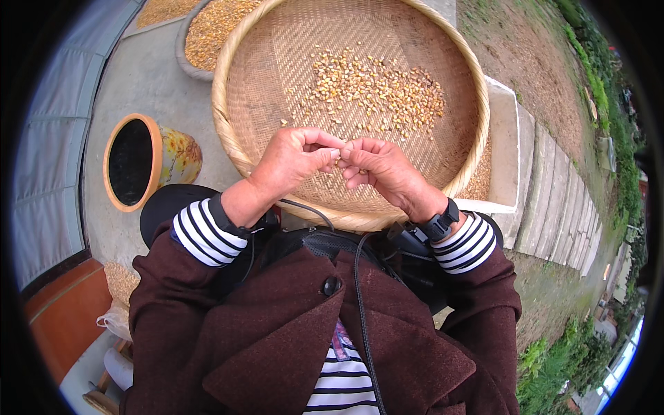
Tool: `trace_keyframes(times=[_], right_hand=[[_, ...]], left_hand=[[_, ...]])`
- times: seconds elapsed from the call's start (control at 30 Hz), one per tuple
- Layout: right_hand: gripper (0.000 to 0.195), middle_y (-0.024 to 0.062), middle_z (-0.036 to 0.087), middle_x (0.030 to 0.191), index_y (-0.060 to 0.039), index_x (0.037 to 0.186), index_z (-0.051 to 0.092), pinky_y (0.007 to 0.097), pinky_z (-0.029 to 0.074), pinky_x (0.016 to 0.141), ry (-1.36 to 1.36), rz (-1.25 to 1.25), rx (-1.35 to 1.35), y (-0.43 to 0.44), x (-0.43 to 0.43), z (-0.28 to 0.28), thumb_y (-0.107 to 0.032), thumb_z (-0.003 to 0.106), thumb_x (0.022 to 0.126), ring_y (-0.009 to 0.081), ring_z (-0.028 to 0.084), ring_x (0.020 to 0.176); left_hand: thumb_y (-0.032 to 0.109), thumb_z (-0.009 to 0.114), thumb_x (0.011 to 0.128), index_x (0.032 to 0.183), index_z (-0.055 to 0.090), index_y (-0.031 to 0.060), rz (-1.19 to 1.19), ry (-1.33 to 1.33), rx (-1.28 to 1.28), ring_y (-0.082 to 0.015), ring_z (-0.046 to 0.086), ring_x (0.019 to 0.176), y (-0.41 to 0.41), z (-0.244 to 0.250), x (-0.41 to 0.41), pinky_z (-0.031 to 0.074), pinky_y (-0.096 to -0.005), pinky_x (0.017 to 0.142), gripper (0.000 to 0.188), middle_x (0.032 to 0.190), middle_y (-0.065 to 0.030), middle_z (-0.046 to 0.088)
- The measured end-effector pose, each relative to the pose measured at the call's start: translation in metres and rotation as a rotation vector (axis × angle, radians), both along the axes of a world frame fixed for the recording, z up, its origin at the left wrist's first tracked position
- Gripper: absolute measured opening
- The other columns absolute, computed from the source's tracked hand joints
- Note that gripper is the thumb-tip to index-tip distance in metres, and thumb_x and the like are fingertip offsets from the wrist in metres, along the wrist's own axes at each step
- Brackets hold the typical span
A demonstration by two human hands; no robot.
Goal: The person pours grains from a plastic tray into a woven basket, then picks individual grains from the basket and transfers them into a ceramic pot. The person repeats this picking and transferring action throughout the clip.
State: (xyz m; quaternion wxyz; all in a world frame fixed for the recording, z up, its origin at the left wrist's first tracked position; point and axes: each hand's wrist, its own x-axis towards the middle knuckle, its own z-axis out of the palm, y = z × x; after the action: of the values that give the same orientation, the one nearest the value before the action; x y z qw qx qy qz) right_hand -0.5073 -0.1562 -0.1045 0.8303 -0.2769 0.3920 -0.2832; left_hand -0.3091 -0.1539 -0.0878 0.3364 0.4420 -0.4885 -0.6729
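My left hand (pixel 295 153) and my right hand (pixel 384 168) meet at the fingertips over the near half of a round woven bamboo tray (pixel 249 67). Thumbs and forefingers are pinched together around a tiny piece, apparently a corn kernel (pixel 340 157), mostly hidden by the fingers. The other fingers of my right hand are loosely curled. Beyond my hands, loose yellow and brownish corn kernels (pixel 373 88) lie scattered across the middle and right of the tray. Its thick pale rim surrounds them.
A flower-patterned bin (pixel 179 155) with a dark inside stands at left. Behind it, a round container (pixel 181 57) holds more corn. A pale rectangular trough (pixel 503 145) with grain sits under the tray's right side, beside concrete slabs (pixel 555 192). A black cord (pixel 359 290) hangs over my coat.
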Motion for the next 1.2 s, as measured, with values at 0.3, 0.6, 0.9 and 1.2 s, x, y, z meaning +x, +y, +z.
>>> trace_keyframes(times=[0.3, 0.6, 0.9, 1.2], right_hand=[[0.015, 0.0034, 0.063, 0.081, -0.0012, 0.094, 0.060, 0.0222, 0.052, 0.061, 0.128, 0.050, -0.189, 0.002, 0.003, 0.001, -0.016, 0.059, 0.092, 0.0092, 0.060, 0.067], [0.011, -0.0037, 0.055, 0.071, -0.0046, 0.086, 0.058, 0.0203, 0.041, 0.055, 0.396, 0.048, -0.462, 0.006, 0.007, -0.001, -0.015, 0.060, 0.087, 0.0035, 0.046, 0.064], [0.016, -0.0004, 0.054, 0.071, -0.0038, 0.090, 0.058, 0.0224, 0.039, 0.054, 0.106, 0.075, -0.254, 0.001, 0.002, -0.003, -0.019, 0.053, 0.091, 0.0070, 0.048, 0.064], [0.071, 0.0233, 0.059, 0.115, 0.0107, 0.122, 0.047, 0.0412, 0.047, 0.093, -0.371, 0.019, 0.106, -0.006, 0.006, -0.001, -0.050, 0.018, 0.099, 0.0332, 0.058, 0.108]], left_hand=[[0.007, 0.067, 0.084, 0.093, 0.063, -0.0032, 0.007, 0.030, 0.121, -0.0120, 0.063, 0.070, 0.001, -0.003, 0.003, 0.054, -0.0240, 0.066, 0.014, 0.082, -0.0082, 0.066], [0.008, 0.066, 0.085, 0.094, 0.061, -0.0028, 0.039, 0.254, 0.322, -0.0174, 0.065, 0.076, 0.002, -0.011, 0.002, 0.056, -0.0303, 0.071, 0.015, 0.084, -0.0101, 0.065], [0.009, 0.062, 0.088, 0.096, 0.060, 0.0010, -0.035, 0.292, 0.394, -0.0159, 0.065, 0.077, -0.001, -0.003, 0.006, 0.056, -0.0297, 0.073, 0.011, 0.087, -0.0082, 0.065], [0.013, 0.064, 0.088, 0.099, 0.063, 0.0005, -0.089, 0.163, 0.233, -0.0130, 0.063, 0.077, -0.011, 0.017, 0.017, 0.054, -0.0268, 0.072, 0.017, 0.090, -0.0071, 0.066]])
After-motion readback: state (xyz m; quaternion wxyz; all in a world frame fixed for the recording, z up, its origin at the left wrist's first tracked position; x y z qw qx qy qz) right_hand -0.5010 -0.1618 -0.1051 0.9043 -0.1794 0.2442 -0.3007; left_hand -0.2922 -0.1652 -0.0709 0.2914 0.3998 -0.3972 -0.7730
